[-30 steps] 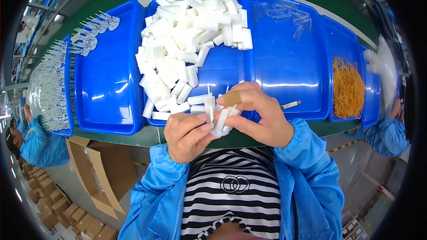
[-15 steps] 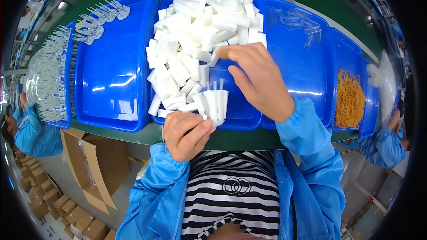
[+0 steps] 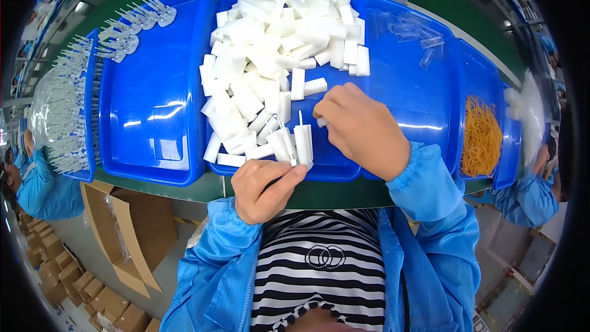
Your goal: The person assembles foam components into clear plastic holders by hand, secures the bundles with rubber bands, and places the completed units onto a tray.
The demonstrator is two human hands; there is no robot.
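At the near edge of the blue tray of white foam pieces, my left hand (image 3: 264,187) is closed on the base of a pronged white plastic part. White foam sleeves (image 3: 302,144) stand upright on several of its prongs, with thin prong tips poking out above. My right hand (image 3: 362,126) is closed just to the right of it, above the tray floor. A small end of a white foam piece (image 3: 321,122) shows at its fingertips; the rest is hidden by the hand. The loose foam pile (image 3: 264,49) fills the tray's left and far parts.
To the left, a blue tray (image 3: 147,117) holds several bare pronged parts (image 3: 120,46); more are massed beyond it (image 3: 67,110). On the right, one tray (image 3: 405,98) has clear tubes (image 3: 430,42), another yellow rubber bands (image 3: 482,138). An open carton (image 3: 129,227) stands below left.
My right hand has drawn back from the pile toward me and closed on a foam piece. Loose pieces near it have shifted. The pronged part in my left hand has turned a little.
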